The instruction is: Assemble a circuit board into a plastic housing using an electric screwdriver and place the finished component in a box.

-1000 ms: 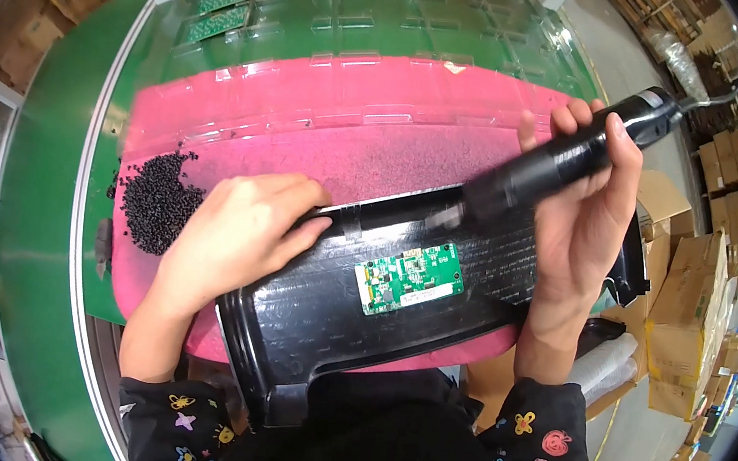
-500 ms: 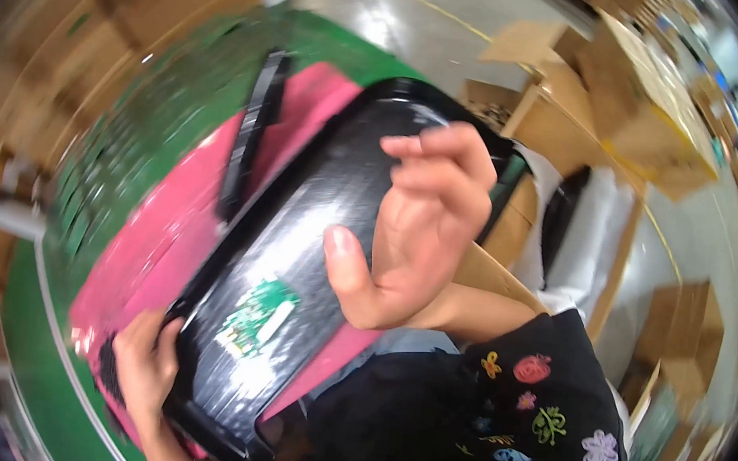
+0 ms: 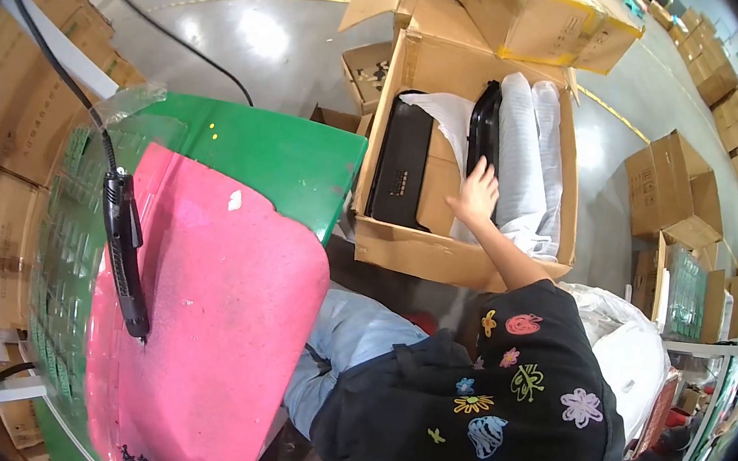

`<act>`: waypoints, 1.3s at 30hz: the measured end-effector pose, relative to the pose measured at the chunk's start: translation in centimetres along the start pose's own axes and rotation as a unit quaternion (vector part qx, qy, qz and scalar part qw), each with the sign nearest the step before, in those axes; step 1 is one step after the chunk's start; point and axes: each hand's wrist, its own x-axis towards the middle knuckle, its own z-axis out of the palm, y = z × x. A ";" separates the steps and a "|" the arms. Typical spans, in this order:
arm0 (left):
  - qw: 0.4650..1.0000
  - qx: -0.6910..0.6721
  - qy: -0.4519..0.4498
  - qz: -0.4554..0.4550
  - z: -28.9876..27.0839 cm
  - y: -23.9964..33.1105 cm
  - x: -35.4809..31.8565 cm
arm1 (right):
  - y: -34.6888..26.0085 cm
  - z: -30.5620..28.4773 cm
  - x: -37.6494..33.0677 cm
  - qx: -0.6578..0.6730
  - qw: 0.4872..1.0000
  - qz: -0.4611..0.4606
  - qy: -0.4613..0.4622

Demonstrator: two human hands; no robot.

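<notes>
Now that the housing with the circuit board has left the pink mat [image 3: 224,305], work seems shifted to the carton [image 3: 439,255], where my right hand [image 3: 479,193], fingers loosely apart, meets a black casing [image 3: 486,125], any grip unclear, my left hand unseen.

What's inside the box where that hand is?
Black plastic housings, white-wrapped bundles and brown cardboard. What's wrapped inside the bundles, or lying underneath everything, is covered.
</notes>
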 end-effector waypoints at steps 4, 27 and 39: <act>0.997 0.072 0.001 0.006 -0.4 -0.5 0.4 | 3.7 5.6 1.5 0.092 0.954 0.100 -0.268; 0.882 0.452 0.102 0.083 -3.0 2.9 -0.6 | -16.0 -33.4 2.0 0.588 0.759 -0.255 0.116; 0.909 0.410 0.071 0.006 9.9 -0.2 -1.9 | -15.6 -49.1 -3.3 0.452 0.728 -0.403 0.321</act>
